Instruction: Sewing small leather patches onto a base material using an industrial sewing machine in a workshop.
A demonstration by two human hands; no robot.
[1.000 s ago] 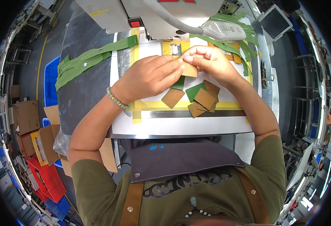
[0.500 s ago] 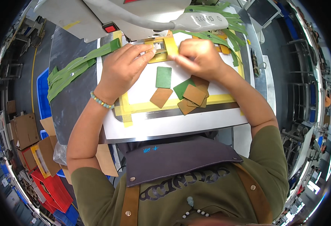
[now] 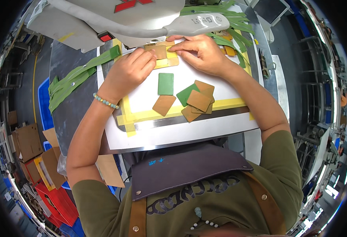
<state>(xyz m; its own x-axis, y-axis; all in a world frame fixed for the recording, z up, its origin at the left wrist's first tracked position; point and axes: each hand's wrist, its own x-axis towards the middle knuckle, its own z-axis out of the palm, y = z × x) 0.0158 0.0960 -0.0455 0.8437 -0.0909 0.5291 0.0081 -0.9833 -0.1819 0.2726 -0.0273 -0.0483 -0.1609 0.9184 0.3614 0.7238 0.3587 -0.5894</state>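
Under the sewing machine head [image 3: 151, 39] sits a yellow-taped template [image 3: 173, 62], a flat frame. A tan leather patch [image 3: 157, 50] lies on it. My left hand [image 3: 132, 69], with curled fingers, grips the patch at its left edge; the fingertips are partly hidden. My right hand [image 3: 201, 51] holds the template's right side between bent fingers. Nearer me, a green patch [image 3: 165, 83] lies upright above a single tan patch [image 3: 164, 105]. To their right is a loose overlapping pile of tan patches [image 3: 199, 100] with a green one [image 3: 187, 94] among them.
Green zipper strips [image 3: 72, 81] lie on the left of the table, and more green strips [image 3: 236, 27] at the back right. Tweezers or snips [image 3: 264, 65] rest by the right edge. A white machine arm [image 3: 197, 23] hangs over the work. Yellow tape [image 3: 229, 103] borders the white surface.
A tan patch now covers the template opening that showed before. My right hand has opened from a tighter curl and reaches further in. The whole view has shifted slightly.
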